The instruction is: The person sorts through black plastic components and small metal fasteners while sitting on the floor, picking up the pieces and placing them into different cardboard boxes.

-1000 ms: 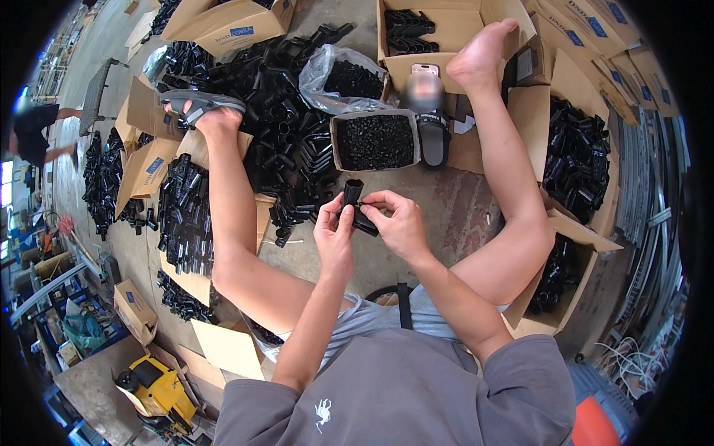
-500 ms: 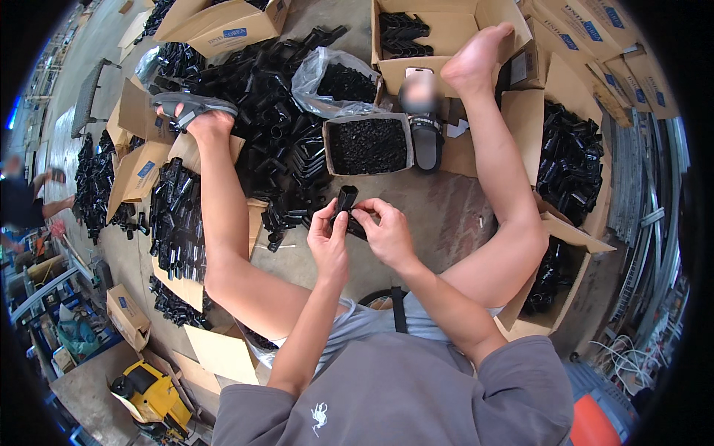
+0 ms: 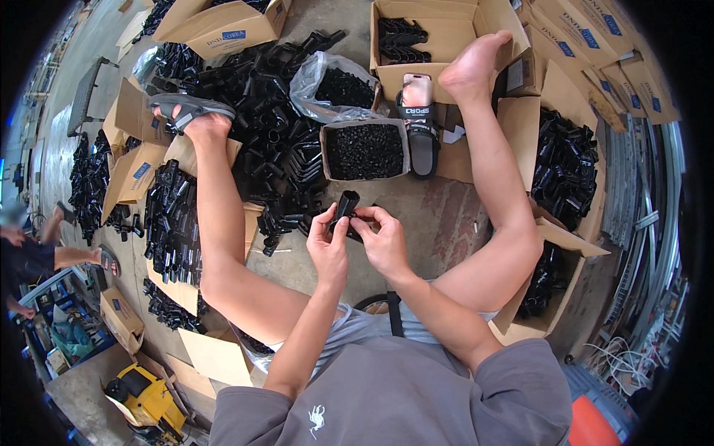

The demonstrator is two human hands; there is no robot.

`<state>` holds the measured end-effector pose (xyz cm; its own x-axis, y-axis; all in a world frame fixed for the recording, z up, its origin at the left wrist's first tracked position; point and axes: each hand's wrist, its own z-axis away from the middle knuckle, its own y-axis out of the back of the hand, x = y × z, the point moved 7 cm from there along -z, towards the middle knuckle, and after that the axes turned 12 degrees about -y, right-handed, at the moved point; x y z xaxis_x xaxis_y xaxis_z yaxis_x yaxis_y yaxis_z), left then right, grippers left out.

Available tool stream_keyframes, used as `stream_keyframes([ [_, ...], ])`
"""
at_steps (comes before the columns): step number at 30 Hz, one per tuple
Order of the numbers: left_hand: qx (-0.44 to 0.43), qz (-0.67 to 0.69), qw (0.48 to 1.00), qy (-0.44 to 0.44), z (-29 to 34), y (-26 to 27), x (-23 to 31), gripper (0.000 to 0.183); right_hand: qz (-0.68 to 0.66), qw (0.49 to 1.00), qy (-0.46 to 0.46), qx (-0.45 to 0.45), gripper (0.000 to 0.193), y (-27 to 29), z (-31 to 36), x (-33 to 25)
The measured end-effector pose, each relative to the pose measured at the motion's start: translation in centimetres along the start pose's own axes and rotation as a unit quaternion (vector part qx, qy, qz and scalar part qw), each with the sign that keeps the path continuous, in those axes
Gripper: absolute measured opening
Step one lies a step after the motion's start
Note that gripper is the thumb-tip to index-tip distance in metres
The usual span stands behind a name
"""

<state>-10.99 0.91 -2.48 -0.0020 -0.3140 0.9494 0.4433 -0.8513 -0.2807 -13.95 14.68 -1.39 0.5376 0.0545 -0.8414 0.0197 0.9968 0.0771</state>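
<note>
- Head view: a heap of black pipe fittings point(image 3: 271, 137) covers the floor point(image 3: 424, 223) ahead.
- Nearer, an open cardboard box point(image 3: 407, 147) holds small black pieces point(image 3: 364, 151).
- Left hand point(image 3: 327, 249): thumb and fingers clamped on the held fitting point(image 3: 345, 206).
- Right hand point(image 3: 384, 241): fingertips at its side; whether they pinch anything, I cannot tell.
- Held fitting: open end up; apparently fingertip work on its side, calling next for a steady left grip.

Glossy black tubular fitting point(image 3: 346, 203), open end up, held aloft
</note>
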Motion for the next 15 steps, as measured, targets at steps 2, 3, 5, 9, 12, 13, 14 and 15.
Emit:
stream_keyframes([
  [2, -0.003, -0.001, 1.000, -0.007, 0.0, 0.0, 0.1, 0.030, 0.002, 1.000, -0.004, 0.009, 0.018, 0.0, -0.1, 0.2],
  [3, -0.007, -0.010, 1.000, -0.008, 0.0, 0.0, 0.0, 0.031, 0.003, 1.000, -0.006, 0.013, 0.018, 0.0, -0.1, 0.3],
  [5, -0.014, -0.027, 0.999, -0.009, 0.0, 0.0, 0.0, 0.031, 0.016, 0.999, 0.017, 0.023, 0.018, 0.2, -0.1, 0.4],
  [9, -0.019, -0.028, 0.999, -0.015, 0.0, 0.0, 0.1, 0.031, 0.089, 0.993, 0.077, 0.024, 0.016, 0.5, 0.3, -0.8],
  [12, -0.023, -0.032, 0.999, -0.024, 0.0, 0.1, -0.1, 0.031, 0.085, 0.993, 0.079, 0.023, 0.016, 0.6, 0.4, -1.4],
  [13, -0.022, -0.031, 0.999, -0.029, 0.1, 0.0, 0.0, 0.031, 0.059, 0.995, 0.072, 0.026, 0.016, 0.6, 0.5, -1.7],
  [14, -0.021, -0.031, 0.999, -0.034, 0.1, 0.0, 0.0, 0.031, 0.033, 0.997, 0.065, 0.030, 0.016, 0.4, 0.7, -2.1],
  [15, -0.018, -0.027, 0.999, -0.032, 0.1, 0.0, -0.1, 0.031, 0.007, 0.998, 0.058, 0.033, 0.016, 0.4, 0.9, -2.2],
])
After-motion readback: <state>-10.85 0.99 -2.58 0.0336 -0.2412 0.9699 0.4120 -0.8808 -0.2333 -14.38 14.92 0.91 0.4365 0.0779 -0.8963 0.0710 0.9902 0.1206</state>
